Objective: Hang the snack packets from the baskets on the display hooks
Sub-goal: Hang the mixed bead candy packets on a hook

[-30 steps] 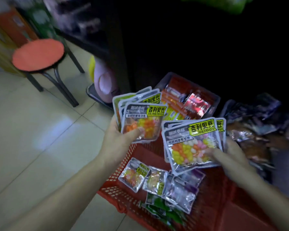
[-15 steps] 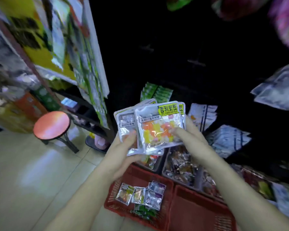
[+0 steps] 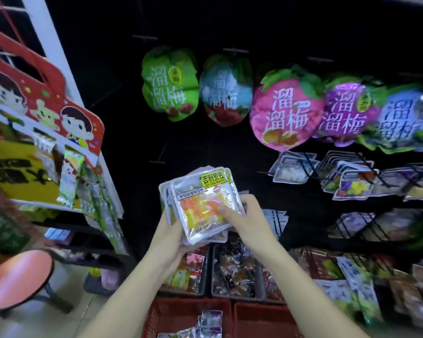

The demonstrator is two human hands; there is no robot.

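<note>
Both hands hold one stack of silver snack packets (image 3: pixel 200 203) with yellow labels and coloured candy, raised in front of the dark display wall. My left hand (image 3: pixel 171 230) grips the stack from below and behind. My right hand (image 3: pixel 244 215) pinches its right edge, thumb on the top packet. An empty display hook (image 3: pixel 160 154) juts from the wall just above and left of the stack. Below, a red basket (image 3: pixel 171 313) holds more small packets (image 3: pixel 210 320).
Round plum bags (image 3: pixel 286 111) hang in a row above. Hooks with flat packets (image 3: pixel 347 181) fill the right side. Grey bins of snacks (image 3: pixel 235 274) sit under my hands. A second red basket (image 3: pixel 261 320) lies right of the first. A red stool (image 3: pixel 17 279) and a side rack (image 3: pixel 83 186) stand left.
My hands brought two bunches of packets together into one stack and lifted it from over the basket up toward the hooks. The view tilted up to the display wall.
</note>
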